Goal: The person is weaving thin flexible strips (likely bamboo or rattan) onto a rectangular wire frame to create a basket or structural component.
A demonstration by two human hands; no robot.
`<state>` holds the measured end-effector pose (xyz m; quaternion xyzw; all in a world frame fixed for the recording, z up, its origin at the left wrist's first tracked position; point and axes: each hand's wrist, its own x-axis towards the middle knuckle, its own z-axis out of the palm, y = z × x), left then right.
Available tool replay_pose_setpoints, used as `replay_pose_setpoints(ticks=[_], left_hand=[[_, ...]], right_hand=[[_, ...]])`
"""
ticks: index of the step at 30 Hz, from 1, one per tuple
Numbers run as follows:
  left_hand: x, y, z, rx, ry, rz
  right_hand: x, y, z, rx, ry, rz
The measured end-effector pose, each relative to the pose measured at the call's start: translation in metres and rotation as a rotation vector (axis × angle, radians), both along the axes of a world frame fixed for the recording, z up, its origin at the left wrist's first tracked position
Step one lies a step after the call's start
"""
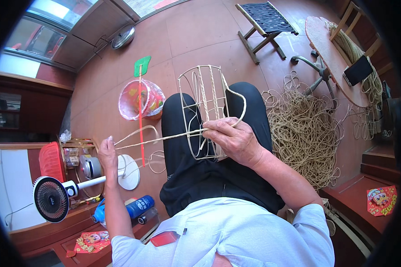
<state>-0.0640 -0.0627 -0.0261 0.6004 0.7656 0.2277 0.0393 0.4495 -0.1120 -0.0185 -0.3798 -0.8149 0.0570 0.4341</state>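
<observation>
A pale wire frame (217,103), shaped like an open cage with a few strands wound along it, lies across my thighs. My right hand (233,137) is closed at its near right part, pinching a tan twisted cord (168,137) against the frame. From there the cord runs left, stretched nearly straight, to my left hand (108,155). That hand is raised out to the left, its fingers closed on the cord, and a loose loop hangs beside it. Some cord also curves around the frame's right side.
A large heap of tan cord (303,133) covers the floor at right, beside a round table (318,42) on a wheeled base. A folding stool (268,20) stands far right of centre. At left are a lined bin (125,101), a green swatter (142,66), a fan (51,199) and a blue bottle (140,206).
</observation>
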Motion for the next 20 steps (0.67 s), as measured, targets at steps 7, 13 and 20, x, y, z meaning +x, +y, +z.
replay_pose_setpoints(ticks=[7, 13, 20], left_hand=[[-0.089, 0.016, 0.007, -0.013, 0.47, 0.247], [-0.133, 0.039, -0.023, -0.032, 0.862, -0.187], [0.325, -0.01, 0.107, 0.139, -0.221, -1.046]], right_hand=[[0.005, -0.004, -0.002, -0.01, 0.069, -0.016], [-0.001, 0.001, 0.0, 0.006, 0.044, 0.007], [0.009, -0.003, 0.004, -0.019, -0.053, 0.002]])
